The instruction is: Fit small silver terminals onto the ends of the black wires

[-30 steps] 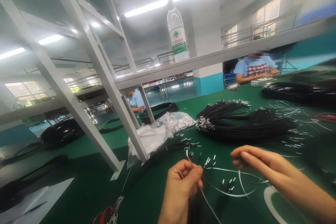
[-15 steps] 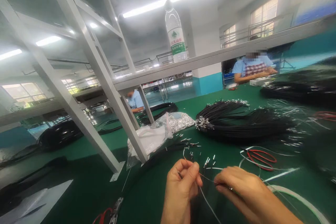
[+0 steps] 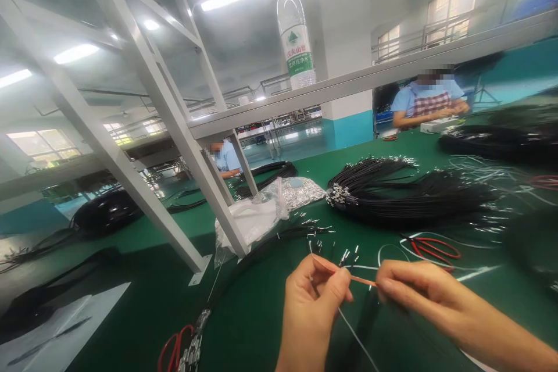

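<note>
My left hand (image 3: 314, 308) is closed in a pinch on a thin orange-red wire (image 3: 364, 281). My right hand (image 3: 422, 290) pinches the other end of this wire, which runs taut across the short gap between both hands. A thin pale wire (image 3: 355, 328) trails down from below my left fingers. Just beyond the hands, small metal-tipped pieces (image 3: 347, 257) lie on the green table (image 3: 257, 319). What lies inside each fingertip grip is partly hidden.
A large bundle of black cables (image 3: 405, 206) lies behind my hands, beside a clear bag of small metal parts (image 3: 300, 193). A red wire loop (image 3: 438, 249) is at right. Metal shelf posts (image 3: 204, 186) rise at left; a water bottle (image 3: 296, 40) stands on the shelf. A person (image 3: 429, 102) works opposite.
Both hands have shifted slightly right and up, with my right hand turned flatter. An orange-red stretch of wire now shows between them, where a thin dark one showed before.
</note>
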The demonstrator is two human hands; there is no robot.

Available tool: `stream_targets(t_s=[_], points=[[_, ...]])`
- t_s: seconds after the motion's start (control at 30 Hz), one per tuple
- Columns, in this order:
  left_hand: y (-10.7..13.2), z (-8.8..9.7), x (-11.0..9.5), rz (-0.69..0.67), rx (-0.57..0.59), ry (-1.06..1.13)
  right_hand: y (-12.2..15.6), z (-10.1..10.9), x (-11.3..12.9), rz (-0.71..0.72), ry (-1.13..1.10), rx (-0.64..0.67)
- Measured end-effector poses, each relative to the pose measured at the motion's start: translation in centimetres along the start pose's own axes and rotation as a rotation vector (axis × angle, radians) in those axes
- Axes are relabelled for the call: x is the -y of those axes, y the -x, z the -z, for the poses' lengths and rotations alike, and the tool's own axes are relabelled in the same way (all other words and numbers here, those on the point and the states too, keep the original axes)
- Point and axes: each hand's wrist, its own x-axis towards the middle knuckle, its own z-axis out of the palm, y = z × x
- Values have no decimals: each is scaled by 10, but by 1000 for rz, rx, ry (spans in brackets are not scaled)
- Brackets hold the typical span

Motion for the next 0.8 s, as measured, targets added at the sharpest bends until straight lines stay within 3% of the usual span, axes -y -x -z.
stream_targets(t_s=[0.17, 0.3, 0.5, 0.6, 0.8], points=[[-3, 0, 5, -27, -136, -69, 0, -2, -3, 39, 117, -64], [-6, 0, 7, -10, -145, -93, -4, 0, 8, 50, 145, -27], [-6, 0, 9, -37, -138, -132, -3, -6, 1, 59, 80, -130], [-4, 2, 9, -93, -76, -102, -2, -7, -7, -11, 30, -122], [-3, 4, 5, -20, 195, 176, -5, -10, -4, -46, -187, 106]])
